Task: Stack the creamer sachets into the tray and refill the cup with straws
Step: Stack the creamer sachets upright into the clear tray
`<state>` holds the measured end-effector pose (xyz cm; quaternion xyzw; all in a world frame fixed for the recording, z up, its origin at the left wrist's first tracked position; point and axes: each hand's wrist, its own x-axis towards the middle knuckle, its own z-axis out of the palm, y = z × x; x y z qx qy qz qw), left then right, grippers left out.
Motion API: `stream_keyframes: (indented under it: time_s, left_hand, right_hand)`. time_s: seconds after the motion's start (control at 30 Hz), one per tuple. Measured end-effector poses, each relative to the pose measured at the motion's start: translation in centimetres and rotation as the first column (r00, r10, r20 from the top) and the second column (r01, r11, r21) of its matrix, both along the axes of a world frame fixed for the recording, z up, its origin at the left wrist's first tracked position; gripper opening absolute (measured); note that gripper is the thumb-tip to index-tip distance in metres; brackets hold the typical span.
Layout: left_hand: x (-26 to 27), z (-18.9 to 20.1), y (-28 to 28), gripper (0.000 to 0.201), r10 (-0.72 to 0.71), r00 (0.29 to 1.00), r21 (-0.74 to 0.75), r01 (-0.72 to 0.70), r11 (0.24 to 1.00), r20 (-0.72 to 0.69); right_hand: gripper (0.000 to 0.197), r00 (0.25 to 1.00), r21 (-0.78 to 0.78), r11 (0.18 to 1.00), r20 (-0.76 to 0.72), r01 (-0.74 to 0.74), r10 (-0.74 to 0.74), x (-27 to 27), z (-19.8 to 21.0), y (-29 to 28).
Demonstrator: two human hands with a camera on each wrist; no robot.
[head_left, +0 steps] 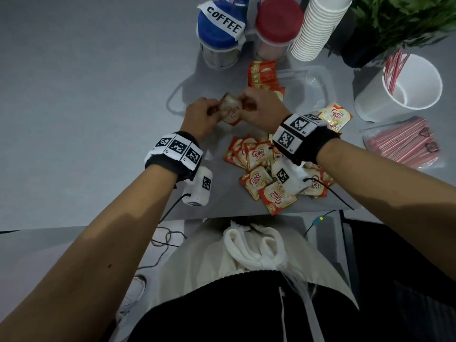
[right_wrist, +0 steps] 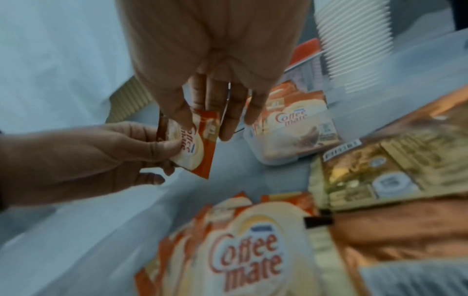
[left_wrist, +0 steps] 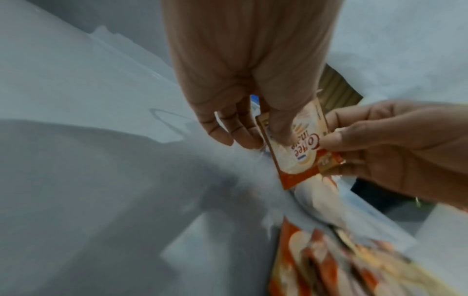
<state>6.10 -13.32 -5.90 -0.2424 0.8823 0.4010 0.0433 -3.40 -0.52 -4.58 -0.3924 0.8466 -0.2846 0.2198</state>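
Note:
I hold one orange-and-cream creamer sachet (head_left: 232, 112) just above the table, between both hands. My left hand (head_left: 212, 112) pinches its left side and my right hand (head_left: 249, 104) pinches its right side. In the left wrist view the thumb of my left hand (left_wrist: 253, 132) lies on the sachet (left_wrist: 298, 160). In the right wrist view my right hand (right_wrist: 205, 120) pinches the sachet's (right_wrist: 197, 148) top. Beyond my hands the clear tray (head_left: 318, 80) has several sachets (head_left: 262, 75) standing at its left end. Loose sachets (head_left: 259, 164) lie under my right wrist. The white cup (head_left: 404, 95) at the right holds a few straws (head_left: 394, 70).
A clear bag of red-striped straws (head_left: 399, 141) lies at the right, in front of the cup. At the back stand a blue-lidded coffee jar (head_left: 220, 33), a red-lidded jar (head_left: 277, 25), a stack of paper cups (head_left: 318, 28) and a plant (head_left: 399, 18).

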Motion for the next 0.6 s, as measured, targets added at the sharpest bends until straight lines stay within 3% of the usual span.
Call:
stream_keyframes:
  time_s: [0.13, 0.27, 0.33, 0.43, 0.5, 0.6]
  left_hand:
    - [-0.4, 0.5, -0.1, 0.018, 0.107, 0.992, 0.275, -0.087, 0.958, -0.061]
    - [-0.8, 0.7, 0.3, 0.027, 0.228, 0.967, 0.419, -0.162, 0.893, -0.112]
    - [-0.9, 1.2, 0.7, 0.023, 0.232, 0.963, 0.472, -0.144, 0.870, -0.134]
    - [-0.9, 2.3, 1.7, 0.006, 0.127, 0.988, 0.512, -0.061, 0.857, -0.093]
    - [-0.9, 2.7, 2.4, 0.022, 0.031, 0.999, 0.481, -0.010, 0.877, -0.035]
    - [-1.0, 3.3, 3.2, 0.021, 0.011, 1.000, 0.396, -0.008, 0.918, -0.004]
  right_hand:
    - [0.007, 0.960, -0.080, 0.980, 0.230, 0.181, -0.159, 0.3, 0.4, 0.2]
    - [0.026, 0.879, -0.101, 0.962, 0.440, 0.252, -0.184, 0.3, 0.8, 1.0]
    - [0.022, 0.872, -0.105, 0.960, 0.453, 0.261, -0.188, 0.2, 1.1, 1.6]
    - [0.007, 0.820, -0.159, 0.899, 0.496, 0.409, -0.285, -0.1, 1.4, 2.4]
    - [0.014, 0.798, -0.215, 0.861, 0.526, 0.460, -0.295, -0.2, 1.8, 3.0]
    - [0.008, 0.908, -0.211, 0.929, 0.358, 0.304, -0.216, 0.2, 2.9, 3.4]
